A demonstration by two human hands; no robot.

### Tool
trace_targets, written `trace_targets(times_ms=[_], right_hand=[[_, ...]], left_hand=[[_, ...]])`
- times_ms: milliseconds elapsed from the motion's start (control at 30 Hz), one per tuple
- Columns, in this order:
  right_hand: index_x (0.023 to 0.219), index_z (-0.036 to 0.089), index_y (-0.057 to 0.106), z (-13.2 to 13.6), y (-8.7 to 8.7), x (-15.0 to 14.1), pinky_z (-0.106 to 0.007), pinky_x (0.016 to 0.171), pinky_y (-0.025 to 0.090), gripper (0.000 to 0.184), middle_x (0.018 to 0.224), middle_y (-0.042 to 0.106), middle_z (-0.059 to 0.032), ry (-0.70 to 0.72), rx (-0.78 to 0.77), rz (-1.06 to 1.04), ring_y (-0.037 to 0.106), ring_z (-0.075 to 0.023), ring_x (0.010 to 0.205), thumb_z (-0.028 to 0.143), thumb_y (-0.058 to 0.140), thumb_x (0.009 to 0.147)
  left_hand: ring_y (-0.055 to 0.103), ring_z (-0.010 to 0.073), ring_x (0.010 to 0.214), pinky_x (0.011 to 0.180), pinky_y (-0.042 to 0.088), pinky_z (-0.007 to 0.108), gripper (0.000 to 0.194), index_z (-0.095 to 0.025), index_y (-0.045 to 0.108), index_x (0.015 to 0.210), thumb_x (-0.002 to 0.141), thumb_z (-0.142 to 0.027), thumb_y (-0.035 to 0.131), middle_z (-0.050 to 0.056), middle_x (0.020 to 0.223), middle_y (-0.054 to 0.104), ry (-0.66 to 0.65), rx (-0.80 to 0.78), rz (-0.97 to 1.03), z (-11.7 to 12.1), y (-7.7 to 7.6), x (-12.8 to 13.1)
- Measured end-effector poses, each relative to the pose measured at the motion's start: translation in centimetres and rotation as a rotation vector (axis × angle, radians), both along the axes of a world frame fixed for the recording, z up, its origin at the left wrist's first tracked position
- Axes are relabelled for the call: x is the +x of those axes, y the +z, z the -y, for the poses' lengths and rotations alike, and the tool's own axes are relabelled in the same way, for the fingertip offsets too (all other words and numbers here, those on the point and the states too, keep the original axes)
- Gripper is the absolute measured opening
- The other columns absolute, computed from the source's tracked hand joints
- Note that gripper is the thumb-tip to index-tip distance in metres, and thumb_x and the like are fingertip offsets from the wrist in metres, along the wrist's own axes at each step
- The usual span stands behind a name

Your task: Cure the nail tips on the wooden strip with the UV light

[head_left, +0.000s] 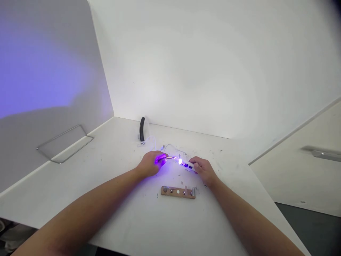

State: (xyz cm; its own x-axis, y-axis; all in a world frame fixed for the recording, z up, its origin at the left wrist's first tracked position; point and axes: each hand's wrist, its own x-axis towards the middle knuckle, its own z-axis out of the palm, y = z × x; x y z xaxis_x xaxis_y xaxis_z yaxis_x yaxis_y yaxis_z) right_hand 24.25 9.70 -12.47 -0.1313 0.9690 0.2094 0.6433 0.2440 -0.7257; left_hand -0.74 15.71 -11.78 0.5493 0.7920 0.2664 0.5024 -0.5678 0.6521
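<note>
My left hand (151, 163) is closed around a thin pen-like rod (169, 158) that points right; violet light covers its fingertips. What sits at the rod's tip is too small and bright to make out. Gripped by my right hand (204, 170) is a white handheld UV lamp (191, 167) with a small dark display. Its glowing end faces the rod tip, close to it. Below both hands, a brown strip (175, 194) lies on the white table, with round metal pieces and two upright pieces resembling nail tips (193, 192) on it.
A black curved bar (142, 130) stands toward the back wall, with a white cable (152, 138) beside it. At left, a wire frame (64, 137) leans against the side panel. Small dark specks dot the white table (128, 220). A metal handle (326, 155) is at right.
</note>
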Motion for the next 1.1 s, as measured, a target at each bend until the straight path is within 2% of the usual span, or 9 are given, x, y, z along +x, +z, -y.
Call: trace_targets(times_ms=[433,700,1100], right_hand=[[0.081,0.016,0.06,0.0,-0.1,-0.1,-0.029,0.056,0.044,0.046,0.066,0.058,-0.0041,-0.073,-0.011,-0.006,0.053,-0.0162,0.061,0.053,0.032,0.082],[0.082,0.017,0.06,0.1,-0.2,0.0,-0.028,0.057,0.044,0.043,0.067,0.058,-0.0036,-0.059,-0.017,0.013,0.053,-0.0159,0.062,0.05,0.033,0.082],[0.083,0.017,0.06,0.2,0.0,-0.1,-0.028,0.058,0.043,0.04,0.067,0.059,-0.0036,-0.062,0.0,0.048,0.053,-0.0159,0.062,0.048,0.033,0.083]], left_hand=[[0.054,0.0139,0.074,0.07,0.042,0.027,0.027,-0.023,0.064,0.098,0.077,-0.023,0.047,0.002,0.08,0.063,-0.033,0.024,0.055,0.0,-0.4,-0.4],[0.053,0.0148,0.076,0.072,0.044,0.029,0.026,-0.022,0.065,0.097,0.076,-0.023,0.049,0.004,0.079,0.061,-0.01,0.097,0.09,-0.1,-0.8,-0.4],[0.054,0.015,0.079,0.074,0.045,0.029,0.025,-0.022,0.067,0.092,0.074,-0.018,0.051,0.004,0.085,0.062,0.005,0.121,0.091,-0.1,-1.4,-0.1]])
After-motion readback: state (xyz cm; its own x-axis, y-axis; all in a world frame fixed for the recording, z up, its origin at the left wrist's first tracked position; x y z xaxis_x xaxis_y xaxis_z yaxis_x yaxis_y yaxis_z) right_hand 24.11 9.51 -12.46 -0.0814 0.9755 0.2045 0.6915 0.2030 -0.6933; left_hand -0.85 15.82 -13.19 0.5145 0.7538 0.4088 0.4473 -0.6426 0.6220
